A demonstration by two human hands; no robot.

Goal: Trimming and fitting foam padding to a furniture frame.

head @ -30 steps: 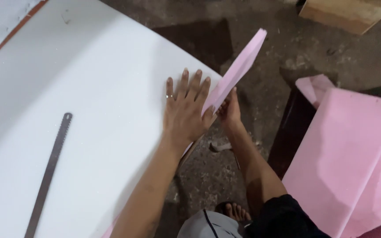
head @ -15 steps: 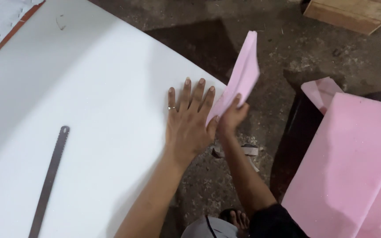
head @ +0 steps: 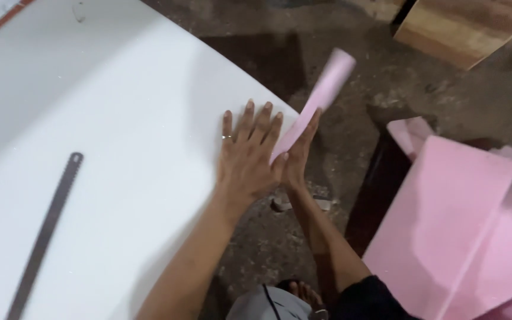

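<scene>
I see my left hand [head: 247, 157] lying flat on the white tabletop [head: 108, 118], fingers spread wide, with a ring on one finger. It presses close to the curved edge of the tabletop. My right hand [head: 297, 155] is just beside it, touching it at the thumb side, and it holds a pink strip [head: 315, 101] by the lower end. The fingers lie along the strip, so I judge it as gripped, though motion blur makes the exact grip hard to see. The strip rises tilted away from the hands, up and to the right, over the dusty floor [head: 357, 77]. To the left of my left hand, well apart, a long metal saw blade [head: 45, 231] lies on the tabletop. To the right of my right hand are large pink foam sheets [head: 463, 225], and beyond them a wooden board [head: 463, 26].
</scene>
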